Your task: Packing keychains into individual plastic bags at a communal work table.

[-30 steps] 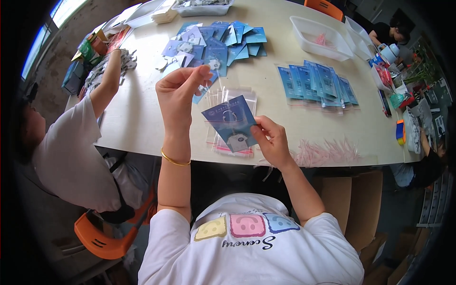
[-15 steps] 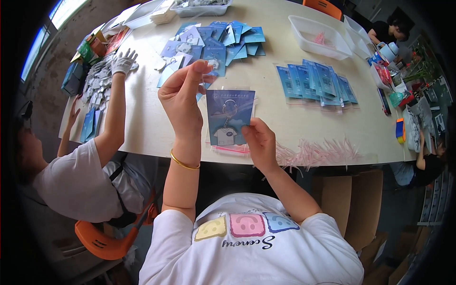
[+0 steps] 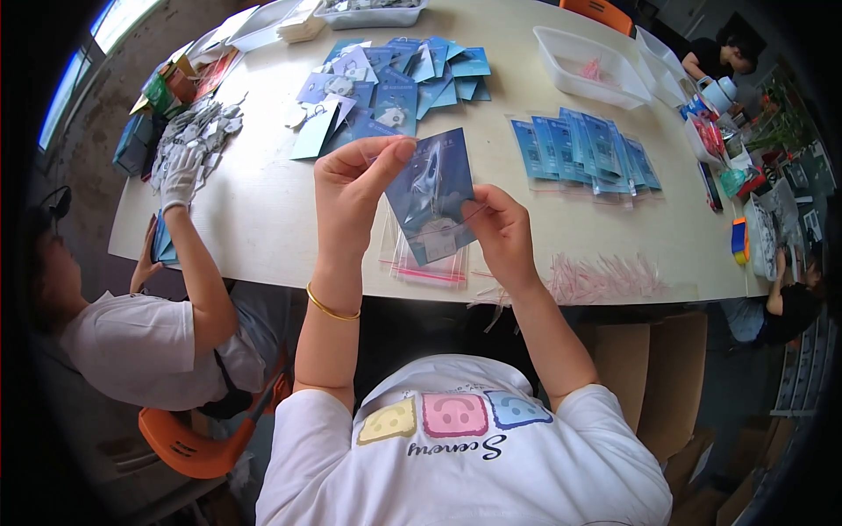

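Before me I hold a blue card with a keychain (image 3: 430,195), tilted, with a shiny clear plastic layer over it. The keychain's white shirt-shaped charm shows near the card's lower edge. My left hand (image 3: 358,180) pinches the upper left edge between thumb and fingers. At the right edge, my right hand (image 3: 502,226) grips it with thumb and forefinger. Beneath, on the table, lies a stack of clear plastic bags (image 3: 412,270) with pink-red seal lines. Pinkish clear strips (image 3: 605,276) are strewn to the right of my right hand.
Loose blue cards (image 3: 395,88) pile up at the far middle of the table (image 3: 263,193). Bagged cards (image 3: 588,149) lie overlapping at right, near a white tray (image 3: 561,74). A co-worker's gloved hand (image 3: 181,175) is at left by grey-white charms (image 3: 197,131).
The card has tilted and its top leans right. My left hand has come down to its upper left edge; my right has shifted slightly right and up. The co-worker's gloved hand has moved nearer.
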The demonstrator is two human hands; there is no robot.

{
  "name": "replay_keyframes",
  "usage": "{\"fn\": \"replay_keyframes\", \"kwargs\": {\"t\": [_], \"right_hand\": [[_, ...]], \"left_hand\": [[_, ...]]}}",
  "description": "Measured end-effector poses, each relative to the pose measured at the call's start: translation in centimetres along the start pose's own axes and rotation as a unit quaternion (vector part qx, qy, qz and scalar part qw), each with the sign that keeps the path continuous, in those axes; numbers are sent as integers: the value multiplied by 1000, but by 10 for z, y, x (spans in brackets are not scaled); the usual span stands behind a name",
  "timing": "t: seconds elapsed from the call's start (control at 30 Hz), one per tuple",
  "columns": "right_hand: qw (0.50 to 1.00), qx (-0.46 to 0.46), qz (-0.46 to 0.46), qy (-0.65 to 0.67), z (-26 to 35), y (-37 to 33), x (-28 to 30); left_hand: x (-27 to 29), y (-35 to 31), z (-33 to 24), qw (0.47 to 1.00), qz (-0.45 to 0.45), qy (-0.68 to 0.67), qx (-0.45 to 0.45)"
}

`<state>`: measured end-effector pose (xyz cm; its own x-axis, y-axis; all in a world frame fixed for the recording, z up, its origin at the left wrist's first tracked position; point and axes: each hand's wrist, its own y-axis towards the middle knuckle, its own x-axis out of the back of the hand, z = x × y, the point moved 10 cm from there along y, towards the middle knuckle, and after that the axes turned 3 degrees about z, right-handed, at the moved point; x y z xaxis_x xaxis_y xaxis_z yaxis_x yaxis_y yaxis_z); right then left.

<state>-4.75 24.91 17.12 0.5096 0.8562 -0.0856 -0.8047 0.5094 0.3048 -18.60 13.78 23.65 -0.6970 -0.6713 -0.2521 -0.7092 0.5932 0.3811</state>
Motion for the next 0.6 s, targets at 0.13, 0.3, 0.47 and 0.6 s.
{"fn": "replay_keyframes", "kwargs": {"t": [0.13,0.3,0.47,0.6], "right_hand": [[995,-7,-40,96,-4,-1,3],[986,-82,57,132,-22,-16,-15],[980,-60,-33,188,-11,-2,-7],[976,-56,-98,186,-13,-4,6]], "left_hand": [[18,3,16,998,-34,-31,48],[26,8,10,995,-77,-54,37],[-13,-7,31,991,50,-60,112],[-29,-16,33,984,87,-54,143]]}}
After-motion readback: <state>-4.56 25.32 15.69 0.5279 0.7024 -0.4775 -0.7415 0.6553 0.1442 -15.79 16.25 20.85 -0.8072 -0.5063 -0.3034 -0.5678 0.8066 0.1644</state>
